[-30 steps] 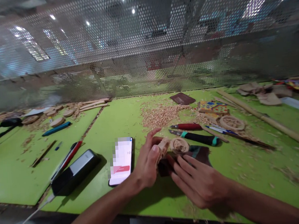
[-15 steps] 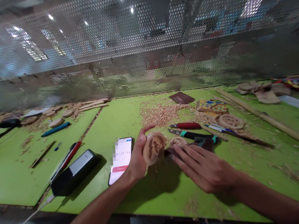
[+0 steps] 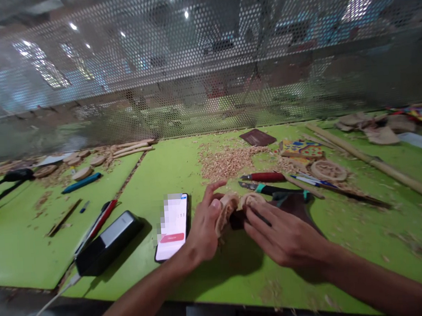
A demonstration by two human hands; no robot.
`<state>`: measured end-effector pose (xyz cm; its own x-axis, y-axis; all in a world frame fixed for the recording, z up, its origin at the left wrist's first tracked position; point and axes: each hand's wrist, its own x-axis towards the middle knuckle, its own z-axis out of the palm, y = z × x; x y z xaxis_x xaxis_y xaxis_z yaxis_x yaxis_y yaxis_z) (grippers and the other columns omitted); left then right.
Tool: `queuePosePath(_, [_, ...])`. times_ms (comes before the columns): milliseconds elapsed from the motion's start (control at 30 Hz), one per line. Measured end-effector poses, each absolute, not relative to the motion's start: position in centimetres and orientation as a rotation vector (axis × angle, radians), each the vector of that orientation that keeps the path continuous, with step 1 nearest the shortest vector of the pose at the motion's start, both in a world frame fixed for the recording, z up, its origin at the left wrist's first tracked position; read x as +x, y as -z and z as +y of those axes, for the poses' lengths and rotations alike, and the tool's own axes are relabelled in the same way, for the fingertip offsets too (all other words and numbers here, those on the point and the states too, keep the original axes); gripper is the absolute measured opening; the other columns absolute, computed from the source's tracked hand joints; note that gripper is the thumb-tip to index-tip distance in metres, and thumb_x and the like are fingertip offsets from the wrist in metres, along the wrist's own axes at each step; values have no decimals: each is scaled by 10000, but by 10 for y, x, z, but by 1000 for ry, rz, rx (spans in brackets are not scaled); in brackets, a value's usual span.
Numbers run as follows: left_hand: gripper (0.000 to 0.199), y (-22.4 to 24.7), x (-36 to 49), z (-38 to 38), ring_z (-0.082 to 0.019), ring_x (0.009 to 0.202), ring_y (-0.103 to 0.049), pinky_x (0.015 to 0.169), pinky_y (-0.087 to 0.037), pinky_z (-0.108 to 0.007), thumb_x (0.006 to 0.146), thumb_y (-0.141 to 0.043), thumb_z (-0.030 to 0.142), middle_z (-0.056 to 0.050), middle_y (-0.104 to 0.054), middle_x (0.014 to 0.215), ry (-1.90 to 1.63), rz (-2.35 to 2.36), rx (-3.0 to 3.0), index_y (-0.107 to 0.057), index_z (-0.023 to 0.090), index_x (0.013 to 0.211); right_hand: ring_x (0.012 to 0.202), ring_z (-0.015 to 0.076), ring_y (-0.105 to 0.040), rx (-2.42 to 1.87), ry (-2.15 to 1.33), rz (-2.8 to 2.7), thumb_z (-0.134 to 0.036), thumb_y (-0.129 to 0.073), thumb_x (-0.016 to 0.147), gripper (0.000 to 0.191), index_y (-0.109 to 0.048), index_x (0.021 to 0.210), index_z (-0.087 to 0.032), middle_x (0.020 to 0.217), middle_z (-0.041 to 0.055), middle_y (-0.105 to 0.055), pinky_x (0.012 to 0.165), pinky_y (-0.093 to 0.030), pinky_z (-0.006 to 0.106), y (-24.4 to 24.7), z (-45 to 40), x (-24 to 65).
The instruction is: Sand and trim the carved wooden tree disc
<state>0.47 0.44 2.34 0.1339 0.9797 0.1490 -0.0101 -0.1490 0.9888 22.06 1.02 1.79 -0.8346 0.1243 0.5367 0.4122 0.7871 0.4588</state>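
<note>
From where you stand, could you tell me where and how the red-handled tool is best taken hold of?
Grip the red-handled tool by its red handle, coming from above. It lies flat on the green table, handle clear on top, metal tip pointing left. The black-and-teal tool lies close on the near side, so a top pinch fits best.

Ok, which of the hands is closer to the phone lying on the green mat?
Left. The left hand sits right beside the phone, gripping a carved wooden disc. The right hand is farther off, beyond that disc.

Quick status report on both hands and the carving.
Left hand grips round carved wooden disc, on edge. Right hand flat on dark brown sheet. Black-handled knife just behind.
</note>
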Motion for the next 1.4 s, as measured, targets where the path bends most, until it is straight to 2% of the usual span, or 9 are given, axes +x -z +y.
queuePosePath(200, [515,-21,6,10,-229,929,-683,864,-527,-371,1015,-473,552,-79,-721,1083,-1213,975,1226,-496,225,1412,1009,324,-723,-369,814,-2507,-119,-519,932,250,-727,1053,-47,1068,235,-761,904,-577,501,-16,13,224])
queuePosePath(400, [551,-27,5,17,-230,829,-706,780,-538,-359,997,-452,584,-50,-744,925,-1214,925,1059,-484,187,1378,1100,336,-701,-526,939,-2461,-81,-497,954,368,-666,1269,6,1231,250,-727,898,-590,474,-31,21,242])
queuePosePath(600, [504,-24,8,7,-280,1101,-663,1004,-476,-445,1049,-414,542,-118,-710,1219,-1170,1045,1373,-495,215,1423,1129,320,-703,-552,826,-2416,-55,-496,957,303,-712,1165,-11,1170,243,-749,920,-606,437,-25,16,229])
queuePosePath(867, [543,-21,4,3,-299,1124,-641,1021,-471,-493,1046,-396,539,-130,-677,1262,-1179,1029,1528,-441,225,1486,1100,311,-727,-563,738,-2391,-75,-465,995,297,-736,1111,-43,1163,210,-766,901,-639,421,-25,15,229])
queuePosePath(1000, [521,-18,6,2,-296,1144,-639,1018,-475,-477,1054,-381,529,-132,-672,1282,-1203,964,1453,-452,232,1475,1143,319,-708,-547,711,-2386,-87,-475,997,306,-716,1179,-34,1208,219,-750,936,-626,436,-23,16,229])
queuePosePath(1067, [522,-18,6,2,-289,1160,-635,1034,-466,-463,1047,-415,528,-129,-672,1294,-1205,974,1455,-450,237,1478,1125,310,-713,-555,707,-2384,-89,-467,999,297,-729,1131,-43,1158,218,-761,928,-624,425,-21,16,227])
queuePosePath(1200, [543,-18,4,6,-260,1050,-686,959,-510,-415,1017,-464,543,-111,-716,1202,-1257,937,1295,-464,225,1458,1064,295,-731,-547,718,-2424,-79,-442,999,305,-737,1077,-61,1106,199,-772,898,-630,421,-25,14,227])
queuePosePath(1333, [576,-23,3,16,-259,904,-736,822,-562,-386,977,-484,559,-96,-774,1007,-1286,843,1048,-494,172,1402,1117,298,-711,-500,685,-2463,-79,-480,988,315,-718,1194,-92,1199,177,-755,936,-604,434,-36,21,245])
queuePosePath(1400, [597,-26,2,20,-282,884,-747,780,-580,-401,952,-493,555,-101,-782,949,-1294,822,962,-497,150,1391,1066,287,-719,-663,632,-2434,-102,-539,977,320,-715,1240,-147,1213,149,-750,909,-596,432,-40,33,263])
